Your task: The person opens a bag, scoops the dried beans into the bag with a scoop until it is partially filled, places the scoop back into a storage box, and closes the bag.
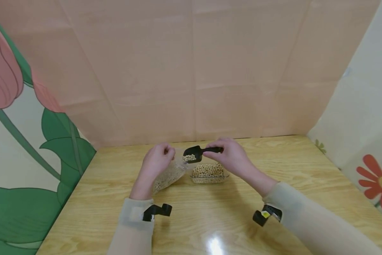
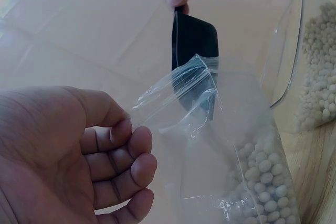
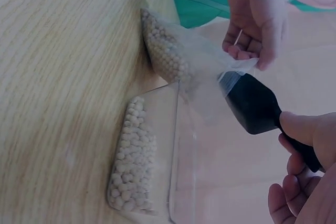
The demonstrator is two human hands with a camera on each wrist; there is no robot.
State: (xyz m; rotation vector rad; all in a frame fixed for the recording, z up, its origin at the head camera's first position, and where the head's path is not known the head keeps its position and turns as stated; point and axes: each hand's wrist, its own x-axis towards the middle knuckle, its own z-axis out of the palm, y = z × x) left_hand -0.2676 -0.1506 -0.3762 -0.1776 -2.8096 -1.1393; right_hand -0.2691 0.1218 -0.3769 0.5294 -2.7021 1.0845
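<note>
My left hand point(image 1: 158, 159) pinches the top edge of a clear plastic bag point(image 2: 210, 161) between thumb and forefinger. Pale round beans fill the bag's lower part. My right hand point(image 1: 230, 156) grips the handle of a black scoop point(image 1: 194, 153), which carries some beans. In the right wrist view, the tip of the scoop point(image 3: 252, 103) reaches the mouth of the bag point(image 3: 168, 51). Beside the bag, a clear rectangular container point(image 1: 209, 180) holds a heap of the same beans point(image 3: 134, 161), below my right hand.
The bag and container stand on a wood-grain table point(image 1: 191, 219). A plain pinkish cloth point(image 1: 191, 71) hangs behind it, with flower-patterned panels at the left point(image 1: 60, 148) and right point(image 1: 363, 117).
</note>
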